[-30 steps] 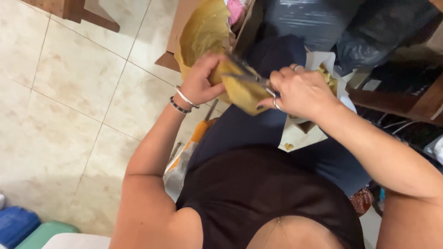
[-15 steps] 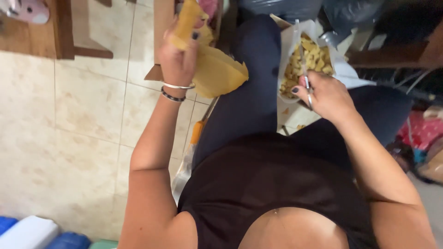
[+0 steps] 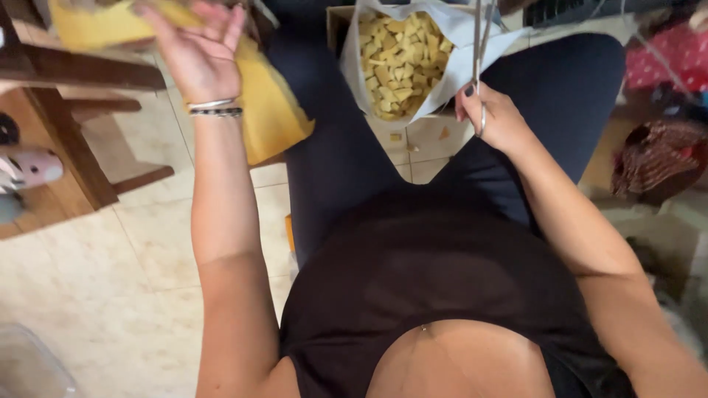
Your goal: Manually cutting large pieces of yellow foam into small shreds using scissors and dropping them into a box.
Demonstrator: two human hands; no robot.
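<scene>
The left hand (image 3: 195, 51) is spread loose over the yellow sheets (image 3: 269, 110) at far left, gripping none. The right hand (image 3: 498, 118) grasps scissors (image 3: 479, 44) beside the bag of cut pieces (image 3: 394, 63). Cutting is paused; picking up a fresh sheet seems next.

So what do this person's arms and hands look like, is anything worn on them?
Both arms are bare, with no sleeves in view; the dark top appears sleeveless. The left hand has two thin bangles at the wrist, one silver-coloured and one darker, beaded-looking. The right hand has dark polish on the one fingernail that shows. No gloves or watch are visible.
</scene>
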